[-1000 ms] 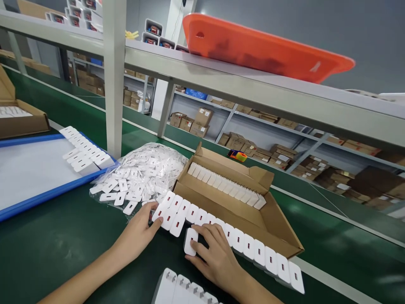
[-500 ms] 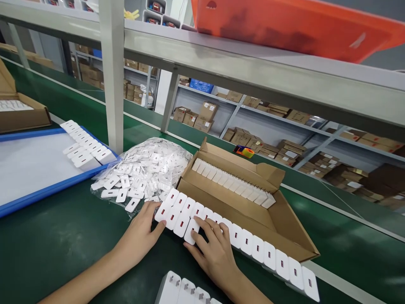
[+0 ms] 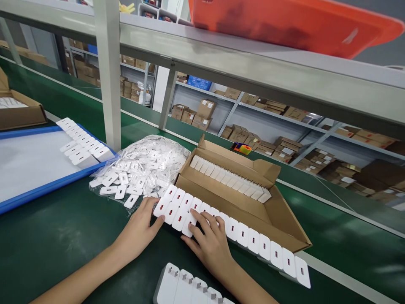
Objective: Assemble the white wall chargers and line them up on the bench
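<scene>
A long row of white USB chargers (image 3: 253, 240) stands on the green bench, ports facing up, with a shorter row in front of its left end. My left hand (image 3: 141, 226) has thumb and fingers closed about the charger (image 3: 161, 207) at the left end. Gripped in the fingers of my right hand (image 3: 210, 242) is another charger (image 3: 189, 223), last in the short row and touching its neighbour. The right fingers hide part of the long row. Nearer me, several chargers (image 3: 169, 287) show their prongs upward.
Behind the row lies an open cardboard box (image 3: 262, 219) with a line of white chargers inside. A clear bag of small white covers (image 3: 148, 164) spills open beside it. At left is a blue-rimmed tray (image 3: 38, 196) carrying chargers. An orange bin (image 3: 284, 25) sits on the overhead shelf.
My right hand has pushed its charger slightly up and left, closing the gap to the neighbouring charger. My left hand stays at the row's end. The whole view has shifted a little.
</scene>
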Available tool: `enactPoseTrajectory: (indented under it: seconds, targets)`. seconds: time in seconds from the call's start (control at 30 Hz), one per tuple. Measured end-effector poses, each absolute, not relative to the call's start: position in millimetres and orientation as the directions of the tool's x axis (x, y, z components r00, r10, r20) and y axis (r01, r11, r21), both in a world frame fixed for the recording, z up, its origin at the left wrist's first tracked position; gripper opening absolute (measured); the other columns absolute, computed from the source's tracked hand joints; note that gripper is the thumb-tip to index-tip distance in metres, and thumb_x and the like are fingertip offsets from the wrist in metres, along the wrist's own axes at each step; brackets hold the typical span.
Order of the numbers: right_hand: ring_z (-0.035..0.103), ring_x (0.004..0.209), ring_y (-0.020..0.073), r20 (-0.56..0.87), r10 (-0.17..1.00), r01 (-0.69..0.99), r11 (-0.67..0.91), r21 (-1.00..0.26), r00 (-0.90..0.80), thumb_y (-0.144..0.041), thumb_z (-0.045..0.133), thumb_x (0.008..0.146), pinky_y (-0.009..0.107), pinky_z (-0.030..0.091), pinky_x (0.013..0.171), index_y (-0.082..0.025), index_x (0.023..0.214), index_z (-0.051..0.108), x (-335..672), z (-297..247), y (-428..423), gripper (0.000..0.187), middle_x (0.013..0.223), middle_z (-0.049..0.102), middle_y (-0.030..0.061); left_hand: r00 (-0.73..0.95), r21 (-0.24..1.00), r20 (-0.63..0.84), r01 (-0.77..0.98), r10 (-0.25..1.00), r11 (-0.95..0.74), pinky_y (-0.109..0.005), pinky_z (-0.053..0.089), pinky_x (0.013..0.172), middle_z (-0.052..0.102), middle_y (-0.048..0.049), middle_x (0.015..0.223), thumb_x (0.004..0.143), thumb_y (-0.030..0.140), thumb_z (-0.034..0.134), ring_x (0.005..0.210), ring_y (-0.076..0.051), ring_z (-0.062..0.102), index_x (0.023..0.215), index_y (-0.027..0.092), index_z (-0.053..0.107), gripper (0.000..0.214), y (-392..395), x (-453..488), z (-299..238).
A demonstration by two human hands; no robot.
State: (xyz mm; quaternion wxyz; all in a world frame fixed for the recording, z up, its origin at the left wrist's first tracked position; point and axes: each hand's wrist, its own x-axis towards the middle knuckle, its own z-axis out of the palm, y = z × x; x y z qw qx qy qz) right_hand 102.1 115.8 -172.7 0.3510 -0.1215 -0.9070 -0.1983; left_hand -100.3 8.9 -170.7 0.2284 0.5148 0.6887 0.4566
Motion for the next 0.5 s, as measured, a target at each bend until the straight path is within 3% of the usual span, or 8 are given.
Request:
enactPoseTrajectory:
  seconds: [0.23, 0.4, 0.47, 0.5]
  targets:
    - [0.065, 0.100, 0.0294, 0.679, 0.028, 0.325, 0.893, 0.313, -0.733, -0.036, 0.060, 0.096, 0.044, 0.043, 0.085, -0.018, 0.094, 0.065, 101, -163, 115, 0.019, 0.113, 0.073, 0.0150, -0.369, 0.852, 0.167, 0.521, 0.914, 0.055, -0.041, 0.054, 0.088, 0.057, -0.0121, 0.127, 0.097, 0.041, 0.043, 0.103, -0.027, 0.065, 0.126, 0.020, 0.051, 0.037, 7, -101, -169]
    - [0.068, 0.094, 0.0224, 0.685, -0.142, 0.205, 0.894, 0.399, -0.714, -0.024, 0.054, 0.098, 0.038, 0.048, 0.078, -0.024, 0.103, 0.061, 139, -91, 105, 0.009, 0.107, 0.074, 0.0096, -0.367, 0.816, 0.192, 0.574, 0.910, 0.060, -0.038, 0.055, 0.081, 0.058, -0.0114, 0.122, 0.096, 0.041, 0.044, 0.098, -0.026, 0.065, 0.125, 0.020, 0.052, 0.037, 4, -106, -171]
    - [0.069, 0.090, 0.0221, 0.735, -0.052, 0.240, 0.927, 0.287, -0.676, -0.022, 0.052, 0.098, 0.038, 0.050, 0.073, -0.027, 0.102, 0.062, 172, -61, 80, 0.011, 0.102, 0.073, 0.0102, -0.376, 0.798, 0.223, 0.601, 0.899, 0.053, -0.038, 0.054, 0.076, 0.058, -0.0112, 0.118, 0.095, 0.042, 0.045, 0.092, -0.025, 0.065, 0.125, 0.019, 0.052, 0.038, 1, -110, -169]
    - [0.068, 0.083, 0.0206, 0.787, 0.058, 0.280, 0.948, 0.149, -0.614, -0.023, 0.050, 0.100, 0.036, 0.051, 0.070, -0.026, 0.098, 0.062, 189, -52, 63, 0.013, 0.095, 0.072, 0.0097, -0.380, 0.789, 0.253, 0.614, 0.890, 0.038, -0.038, 0.053, 0.075, 0.057, -0.0114, 0.119, 0.095, 0.042, 0.045, 0.091, -0.025, 0.064, 0.124, 0.018, 0.052, 0.038, -1, -112, -167]
